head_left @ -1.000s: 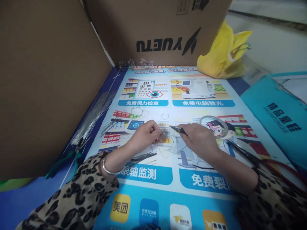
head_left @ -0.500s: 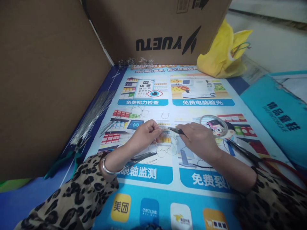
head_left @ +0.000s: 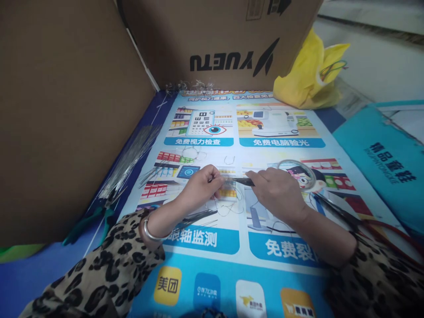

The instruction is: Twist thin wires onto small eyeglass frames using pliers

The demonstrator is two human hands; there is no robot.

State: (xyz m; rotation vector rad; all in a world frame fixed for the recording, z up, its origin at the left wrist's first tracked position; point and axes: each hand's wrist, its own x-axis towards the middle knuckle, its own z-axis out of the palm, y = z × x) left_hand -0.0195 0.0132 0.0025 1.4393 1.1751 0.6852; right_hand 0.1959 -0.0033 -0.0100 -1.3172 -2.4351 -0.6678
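Note:
Between the thumb and fingers of my left hand [head_left: 202, 187] is a thin wire [head_left: 228, 207], which hangs below in loose loops. My right hand [head_left: 281, 194] grips needle-nose pliers [head_left: 244, 181], their dark jaws pointing left with the tips right at my left fingertips. Whether the jaws are closed on the wire is too small to make out; the pliers' handles are hidden in my palm. Another bent wire loop [head_left: 194, 153] lies on the printed sheet [head_left: 243, 260] beyond my left hand. Several dark wire lengths [head_left: 198, 216] rest beside my left wrist.
A bundle of straight wires [head_left: 130, 159] lies at left, above a green-handled cutting tool [head_left: 107, 214]. Scissors with red handles [head_left: 339, 214] lie by my right forearm. Cardboard [head_left: 225, 26] walls the back and left. A yellow bag [head_left: 304, 86] and a turquoise box [head_left: 387, 163] are at right.
The pliers' tips have moved slightly left, closer to my left fingertips, and my right hand has turned a little. My left hand keeps the same pinch. The whole view has shifted slightly.

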